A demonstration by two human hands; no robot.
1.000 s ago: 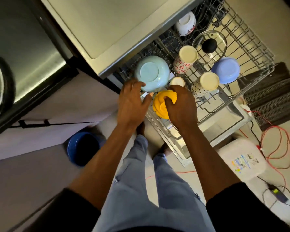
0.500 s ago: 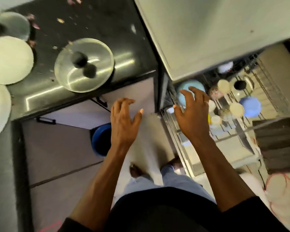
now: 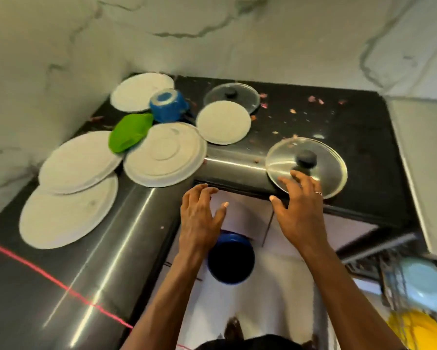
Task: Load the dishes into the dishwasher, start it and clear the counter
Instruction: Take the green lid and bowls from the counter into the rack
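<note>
The near rim of the round steel lid with the black knob [image 3: 310,157] is hidden behind the fingers of the right hand [image 3: 299,213]; if they touch it, I cannot tell. The wrist of the left hand [image 3: 199,218] covers one side of the dark blue bucket [image 3: 231,261] on the floor. The small white plate [image 3: 223,122] hides the near part of the glass lid [image 3: 231,96]. At the lower right the pale blue bowl [image 3: 424,284] is smeared, and the yellow bowl [image 3: 419,332] is cut by the bottom edge. The green thing [image 3: 130,132] is too blurred to name. The scraps [image 3: 313,99] on the black table [image 3: 351,137] are too small to tell.
</note>
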